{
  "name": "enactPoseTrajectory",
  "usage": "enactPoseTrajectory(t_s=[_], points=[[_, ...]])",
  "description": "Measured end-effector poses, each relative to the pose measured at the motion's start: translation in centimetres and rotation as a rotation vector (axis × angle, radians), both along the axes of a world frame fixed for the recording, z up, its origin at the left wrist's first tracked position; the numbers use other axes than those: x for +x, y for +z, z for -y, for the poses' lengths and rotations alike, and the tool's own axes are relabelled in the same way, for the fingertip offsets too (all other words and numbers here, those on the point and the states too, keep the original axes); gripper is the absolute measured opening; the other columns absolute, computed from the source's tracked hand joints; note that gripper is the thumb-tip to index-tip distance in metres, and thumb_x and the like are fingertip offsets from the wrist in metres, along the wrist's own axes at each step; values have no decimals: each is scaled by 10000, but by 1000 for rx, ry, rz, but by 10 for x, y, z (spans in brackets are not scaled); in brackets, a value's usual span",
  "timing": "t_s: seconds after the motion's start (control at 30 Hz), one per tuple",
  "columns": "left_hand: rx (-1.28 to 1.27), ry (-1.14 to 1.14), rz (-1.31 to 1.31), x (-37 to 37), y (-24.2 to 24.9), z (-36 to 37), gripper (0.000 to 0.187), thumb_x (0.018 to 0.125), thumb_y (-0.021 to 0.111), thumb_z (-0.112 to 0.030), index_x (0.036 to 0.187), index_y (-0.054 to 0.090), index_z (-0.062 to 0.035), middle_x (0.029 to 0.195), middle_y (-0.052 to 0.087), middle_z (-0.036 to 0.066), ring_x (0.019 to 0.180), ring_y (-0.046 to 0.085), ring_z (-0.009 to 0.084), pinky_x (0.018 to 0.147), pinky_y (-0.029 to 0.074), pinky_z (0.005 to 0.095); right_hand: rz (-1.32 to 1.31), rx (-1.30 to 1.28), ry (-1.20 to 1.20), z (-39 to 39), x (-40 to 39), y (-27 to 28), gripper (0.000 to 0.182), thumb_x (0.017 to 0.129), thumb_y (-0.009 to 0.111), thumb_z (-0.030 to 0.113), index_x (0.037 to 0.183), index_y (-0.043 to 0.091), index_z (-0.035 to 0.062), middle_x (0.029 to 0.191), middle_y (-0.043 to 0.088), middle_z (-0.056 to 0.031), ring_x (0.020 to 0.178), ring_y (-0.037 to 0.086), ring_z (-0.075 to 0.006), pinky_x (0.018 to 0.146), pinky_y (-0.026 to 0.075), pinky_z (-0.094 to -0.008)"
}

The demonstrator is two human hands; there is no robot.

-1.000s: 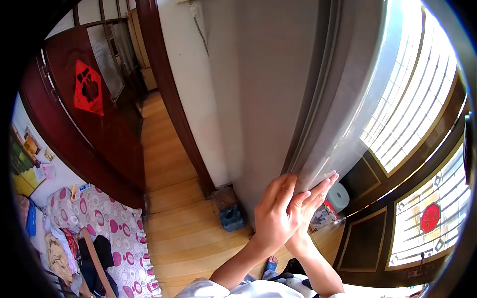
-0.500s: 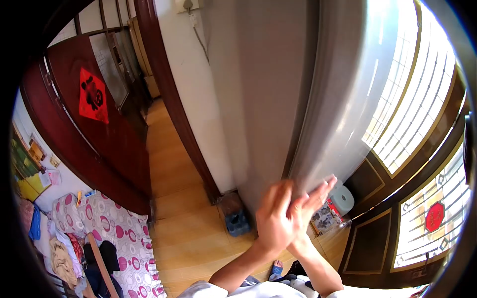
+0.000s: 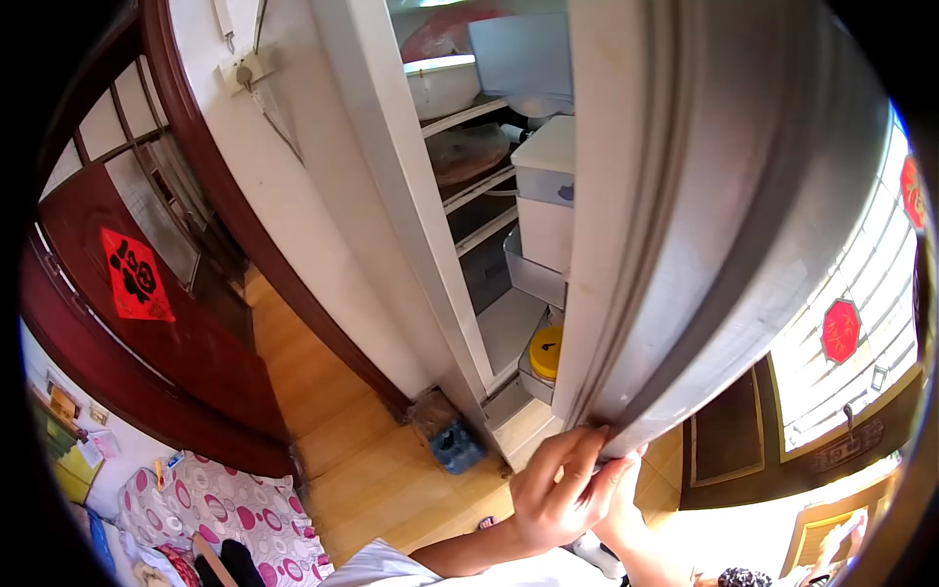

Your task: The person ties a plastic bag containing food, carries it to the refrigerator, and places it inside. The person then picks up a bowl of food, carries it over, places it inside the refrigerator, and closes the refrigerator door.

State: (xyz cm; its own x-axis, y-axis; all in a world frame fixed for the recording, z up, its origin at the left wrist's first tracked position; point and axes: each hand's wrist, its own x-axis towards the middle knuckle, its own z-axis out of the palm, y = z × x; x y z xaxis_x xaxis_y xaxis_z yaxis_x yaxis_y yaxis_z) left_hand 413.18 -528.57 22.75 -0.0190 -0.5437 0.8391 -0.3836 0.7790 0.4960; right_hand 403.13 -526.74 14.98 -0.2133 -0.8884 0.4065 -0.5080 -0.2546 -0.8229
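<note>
The refrigerator door point(image 3: 714, 225) stands partly open, a gap showing the shelves inside. At the door's lower edge, my left hand point(image 3: 556, 494) has its fingers curled round the edge. My right hand point(image 3: 616, 494) is pressed close beside it, gripping the same edge with its fingertips; some of its fingers are hidden. Inside the refrigerator are a white bowl point(image 3: 440, 90), a bluish plastic container point(image 3: 523, 59), a white-lidded box point(image 3: 544, 157) and a yellow-lidded jar point(image 3: 545, 350) low in the door.
A blue plastic-wrapped pack point(image 3: 455, 448) lies on the floor beside the refrigerator. To the left are a dark red door point(image 3: 186, 323) and a circle-patterned cloth point(image 3: 230, 499). Part of another person's arm point(image 3: 831, 548) shows at lower right. A wall socket point(image 3: 240, 71) is at upper left.
The refrigerator door has swung from shut to partly open, exposing the shelves. My hands were together in front of it and now grip its lower edge. The view has turned right.
</note>
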Motion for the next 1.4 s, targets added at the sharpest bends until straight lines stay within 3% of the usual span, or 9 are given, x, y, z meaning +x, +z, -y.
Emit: enactPoseTrajectory(t_s=[0.03,0.1,0.23,0.27,0.3,0.5,0.97,1.23,1.4], points=[[-7,25,-5,2,1,1,354,724,832,-118,1002,677,39,943,652,125,710,670,199,574,531,286,-149,15,-16,2,-1,-2,947,851,673,257,1486,39,-45,1508,143,-335,1384,229,-486,1113,248,-522],[23,66,-14,7,7,3,350,741,825,-110,1006,668,58,958,645,137,717,672,210,567,531,292,-185,-90,-32,11,12,17,993,845,676,248,1479,-24,-60,1506,84,-383,1384,160,-558,1121,220,-568],[148,217,-15,29,5,13,323,795,777,-101,1033,646,74,975,631,168,737,662,237,593,528,303,-363,-330,-85,43,46,28,1000,820,686,243,1444,-11,-109,1468,50,-440,1347,158,-607,1062,243,-643],[99,235,1,36,9,22,298,825,742,-103,1040,632,73,979,628,188,783,658,284,647,530,333,-397,-320,-88,51,56,31,960,836,647,237,1436,-13,-117,1456,32,-457,1338,155,-620,1041,244,-657],[169,231,7,44,6,27,307,845,699,-54,1085,598,109,984,598,164,855,642,236,677,539,304,-422,-360,-82,59,65,32,882,871,581,213,1435,-9,-122,1451,30,-463,1339,140,-629,1041,228,-663],[160,289,-42,77,2,71,259,881,647,-34,1099,595,94,1036,602,155,909,648,240,747,589,319,-439,-436,-159,108,114,26,826,920,501,226,1465,-38,-80,1450,9,-464,1360,104,-623,1037,205,-675],[223,247,-97,93,5,87,280,881,659,-45,1123,595,80,1081,604,149,905,665,234,770,589,329,-421,-442,-130,125,129,21,896,944,518,281,1483,-132,-17,1488,-61,-415,1383,63,-594,1019,208,-664],[309,255,-312,86,-7,73,296,869,684,-31,1139,602,59,1067,631,139,943,668,211,820,572,315,-480,-392,-58,118,117,20,809,973,491,256,1493,-54,-40,1494,-53,-417,1397,60,-572,1064,213,-627],[347,295,-355,89,-31,36,276,886,659,-28,1154,612,22,1091,645,143,969,667,202,828,564,310,-265,-406,231,86,96,42,851,880,639,167,1514,97,-1,1516,-13,-372,1405,49,-556,1096,163,-630]])
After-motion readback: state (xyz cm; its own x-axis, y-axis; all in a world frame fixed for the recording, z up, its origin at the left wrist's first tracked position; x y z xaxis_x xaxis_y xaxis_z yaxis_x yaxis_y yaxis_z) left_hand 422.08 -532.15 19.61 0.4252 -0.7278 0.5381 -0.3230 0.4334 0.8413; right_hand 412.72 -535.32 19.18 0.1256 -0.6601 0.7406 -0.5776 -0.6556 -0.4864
